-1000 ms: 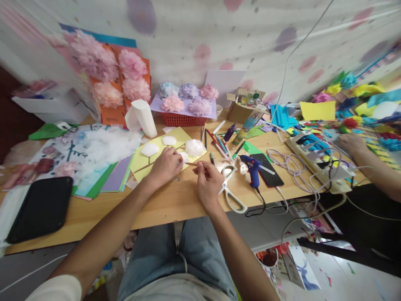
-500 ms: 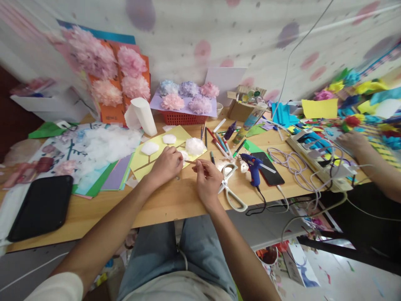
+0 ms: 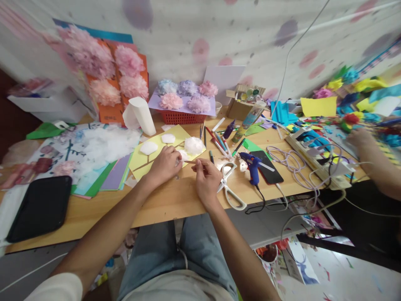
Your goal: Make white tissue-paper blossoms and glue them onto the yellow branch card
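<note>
Over the front edge of a yellow sheet (image 3: 136,158), my left hand (image 3: 165,165) is closed in a pinch on a small white piece (image 3: 183,155), mostly hidden by the fingers. My right hand (image 3: 208,179) pinches a thin brown stick (image 3: 190,162), whose tip reaches the white piece. White cutouts (image 3: 148,148) lie on the sheet, one with a brown strip below it like a stem. A fluffy cotton ball (image 3: 193,145) rests at the sheet's right side. White-handled scissors (image 3: 233,198) lie just right of my right hand.
Rightward are a blue glue gun (image 3: 252,168), a black phone (image 3: 270,170), tangled cables and a power strip (image 3: 319,161). Another person's hand (image 3: 360,140) is at far right. Cotton wool (image 3: 109,142), coloured paper and a black tablet (image 3: 40,207) lie left. Behind stands a red basket (image 3: 181,118).
My hands keep almost the same pose, and the view has shifted slightly. At far right, the other person's hand has moved a little to the right.
</note>
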`<state>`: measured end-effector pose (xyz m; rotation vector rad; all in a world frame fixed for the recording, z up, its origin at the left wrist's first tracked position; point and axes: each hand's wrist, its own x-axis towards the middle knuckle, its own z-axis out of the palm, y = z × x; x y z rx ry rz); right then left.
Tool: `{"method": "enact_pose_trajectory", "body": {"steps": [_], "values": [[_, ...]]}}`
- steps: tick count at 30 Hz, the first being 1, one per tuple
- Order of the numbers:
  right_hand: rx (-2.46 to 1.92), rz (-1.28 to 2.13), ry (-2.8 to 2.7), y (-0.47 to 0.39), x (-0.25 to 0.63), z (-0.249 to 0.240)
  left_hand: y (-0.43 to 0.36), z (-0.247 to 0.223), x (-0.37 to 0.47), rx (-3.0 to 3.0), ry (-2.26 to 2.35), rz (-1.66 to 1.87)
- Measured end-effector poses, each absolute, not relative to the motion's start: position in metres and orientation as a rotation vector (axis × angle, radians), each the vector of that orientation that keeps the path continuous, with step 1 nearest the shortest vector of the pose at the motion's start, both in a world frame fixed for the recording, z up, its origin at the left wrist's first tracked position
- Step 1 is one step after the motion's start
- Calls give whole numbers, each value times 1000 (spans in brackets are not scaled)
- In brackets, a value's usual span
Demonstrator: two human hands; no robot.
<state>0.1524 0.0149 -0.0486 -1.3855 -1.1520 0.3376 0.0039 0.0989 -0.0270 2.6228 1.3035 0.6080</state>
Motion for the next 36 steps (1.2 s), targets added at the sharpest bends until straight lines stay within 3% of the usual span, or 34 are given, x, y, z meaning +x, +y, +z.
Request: {"method": "enact_pose_trajectory", "body": {"steps": [21,36], "values": [[-1450,272,-1278,24,157,-45,103,-23,-7,2466,1487,748],[-1506,262,-1639,53,159,-11,111,-26,-19,2370,1740,533]]}}
